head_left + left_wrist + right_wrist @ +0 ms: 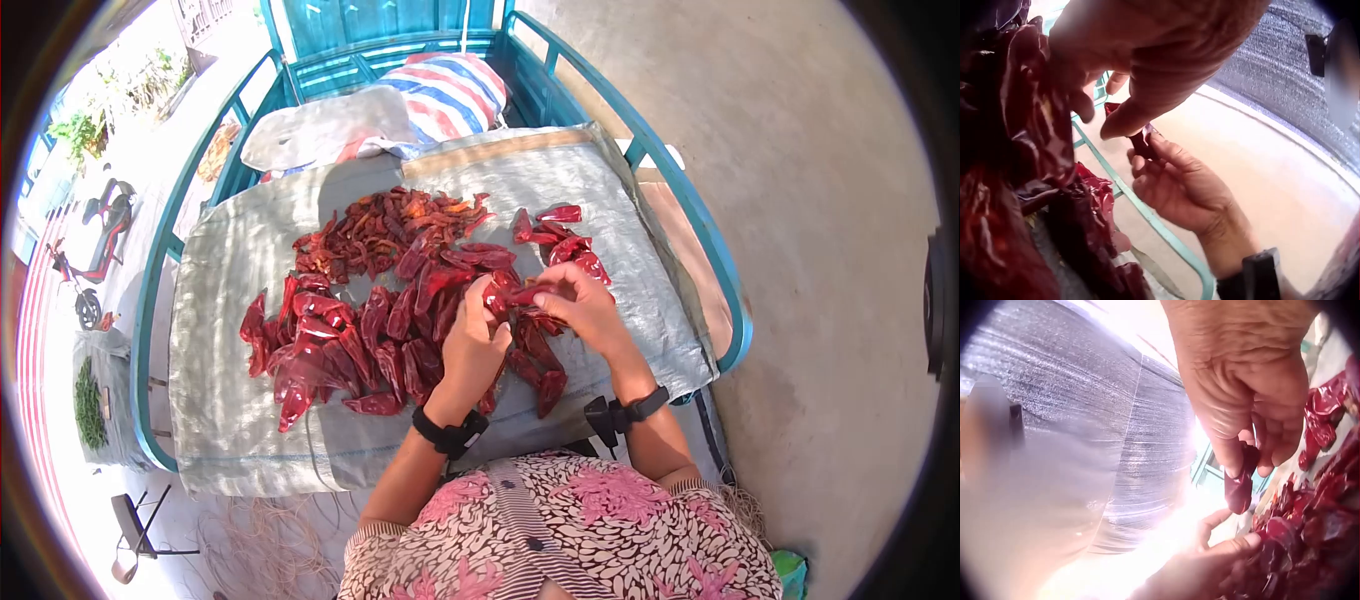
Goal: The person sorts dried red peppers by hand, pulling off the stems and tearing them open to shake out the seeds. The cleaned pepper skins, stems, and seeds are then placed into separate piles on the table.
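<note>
While fingers (1229,456) curl, right hand (592,310) pinches pepper (1239,492)

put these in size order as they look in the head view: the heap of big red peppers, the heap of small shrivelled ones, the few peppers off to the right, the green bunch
Largest to smallest:
heap of big red peppers
heap of small shrivelled peppers
few peppers off to the right
green bunch

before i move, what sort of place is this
Probably an outdoor yard, perhaps at a home or small farm: red peppers lie heaped on a sheet over a blue-green cart, and a scooter stands off to the left.
</note>
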The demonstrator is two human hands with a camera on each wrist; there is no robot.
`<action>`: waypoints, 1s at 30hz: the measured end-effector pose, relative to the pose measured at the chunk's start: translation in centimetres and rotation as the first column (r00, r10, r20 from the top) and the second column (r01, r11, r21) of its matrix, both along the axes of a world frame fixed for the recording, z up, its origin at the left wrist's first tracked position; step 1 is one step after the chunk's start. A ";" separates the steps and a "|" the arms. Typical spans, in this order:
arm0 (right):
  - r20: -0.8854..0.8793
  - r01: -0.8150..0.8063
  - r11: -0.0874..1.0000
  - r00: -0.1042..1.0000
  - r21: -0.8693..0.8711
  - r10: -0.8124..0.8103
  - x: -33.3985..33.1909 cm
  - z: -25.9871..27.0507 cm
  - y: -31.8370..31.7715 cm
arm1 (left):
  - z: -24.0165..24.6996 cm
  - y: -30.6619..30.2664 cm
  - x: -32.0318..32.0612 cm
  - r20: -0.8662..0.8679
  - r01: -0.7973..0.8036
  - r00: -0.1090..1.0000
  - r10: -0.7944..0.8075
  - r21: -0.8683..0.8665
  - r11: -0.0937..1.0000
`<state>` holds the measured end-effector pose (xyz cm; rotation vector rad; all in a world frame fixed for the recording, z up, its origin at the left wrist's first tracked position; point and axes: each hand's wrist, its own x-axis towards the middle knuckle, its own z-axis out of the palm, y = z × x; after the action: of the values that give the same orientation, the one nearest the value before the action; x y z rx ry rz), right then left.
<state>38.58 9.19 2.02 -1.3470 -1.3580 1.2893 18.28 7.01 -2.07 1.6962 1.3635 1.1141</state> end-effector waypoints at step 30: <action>0.752 -0.058 0.888 0.560 0.455 -0.349 2.1 -4.6 1.3 | -3.0 1.7 1.8 -0.468 0.110 0.883 0.022 0.252 0.961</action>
<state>40.71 10.48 -2.59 -1.7572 -1.9358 0.1021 20.07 8.67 -5.07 2.3001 1.4940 0.9304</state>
